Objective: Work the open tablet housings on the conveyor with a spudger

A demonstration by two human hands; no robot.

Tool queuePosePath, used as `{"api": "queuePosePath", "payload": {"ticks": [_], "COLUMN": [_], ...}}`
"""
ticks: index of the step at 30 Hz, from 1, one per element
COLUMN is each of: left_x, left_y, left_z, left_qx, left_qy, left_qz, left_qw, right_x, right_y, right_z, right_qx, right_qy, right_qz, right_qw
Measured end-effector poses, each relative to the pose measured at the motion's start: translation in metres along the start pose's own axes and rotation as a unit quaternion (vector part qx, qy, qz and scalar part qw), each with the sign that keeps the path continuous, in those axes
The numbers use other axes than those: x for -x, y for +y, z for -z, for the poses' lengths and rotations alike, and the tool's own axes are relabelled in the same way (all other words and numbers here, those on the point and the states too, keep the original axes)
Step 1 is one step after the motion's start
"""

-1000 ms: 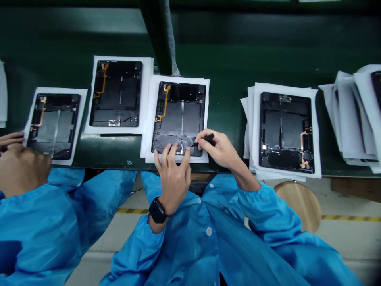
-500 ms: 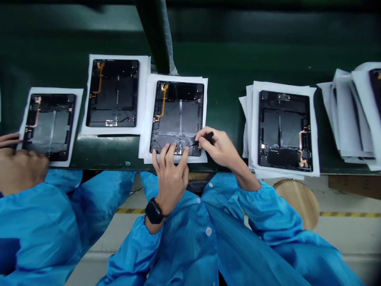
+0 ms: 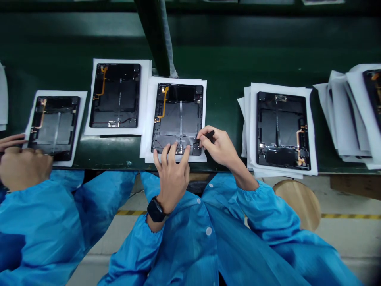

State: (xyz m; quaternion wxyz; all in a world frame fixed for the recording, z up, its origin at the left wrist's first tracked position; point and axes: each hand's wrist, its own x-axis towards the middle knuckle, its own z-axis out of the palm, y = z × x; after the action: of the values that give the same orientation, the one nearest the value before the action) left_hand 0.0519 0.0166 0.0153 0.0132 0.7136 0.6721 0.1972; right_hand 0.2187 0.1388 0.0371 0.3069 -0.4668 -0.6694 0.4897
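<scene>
1. The centre tablet, back cover off and dark insides showing, lies on a white sheet at the near edge of the green worktop. It is directly in front of the person.
2. The left hand is open. Its fingers are spread and the fingertips rest on the near edge of the centre tablet, beside the small connector there. A black watch sits on that wrist.
3. The right hand is closed around a black tool, pinched between thumb and fingers. It is at the near right corner of the centre tablet, with the tool's thin tip pointing inward onto the lower part of the device.
4. An orange flex strip runs down the left inside edge of the centre tablet.
5. Just left of the centre tablet and a little farther back lies a second open tablet on its own sheet. Its sheet touches the centre one's.
6. Farther left lies a third tablet. A co-worker's hand in a blue sleeve is at its near edge.
7. Well to the right of the centre tablet, a fourth tablet lies on a stack of sheets.
8. Beyond that, at the frame's right edge, is a fanned pile of sheets.
9. Below the worktop, near and right of the centre tablet, a round wooden stool shows.
</scene>
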Motion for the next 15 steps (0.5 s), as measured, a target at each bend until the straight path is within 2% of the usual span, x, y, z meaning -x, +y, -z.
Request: {"api": "queuePosePath", "payload": {"ticks": [11, 15], "left_x": [-0.0045, -0.0054], "left_y": [0.0040, 0.0031], "left_z": [0.0016, 0.0018], "left_qx": [-0.004, -0.008], "left_qy": [0.001, -0.008], "left_qz": [0.000, -0.004], "left_qw": [1.000, 1.000], "right_x": [-0.0004, -0.0003], "right_y": [0.0006, 0.0023], "right_z": [0.0044, 0.0047], "right_qx": [0.000, -0.037], "right_qy": [-0.011, -0.011], "right_qz": [0.008, 0.012], "right_qw": [1.000, 0.999]}}
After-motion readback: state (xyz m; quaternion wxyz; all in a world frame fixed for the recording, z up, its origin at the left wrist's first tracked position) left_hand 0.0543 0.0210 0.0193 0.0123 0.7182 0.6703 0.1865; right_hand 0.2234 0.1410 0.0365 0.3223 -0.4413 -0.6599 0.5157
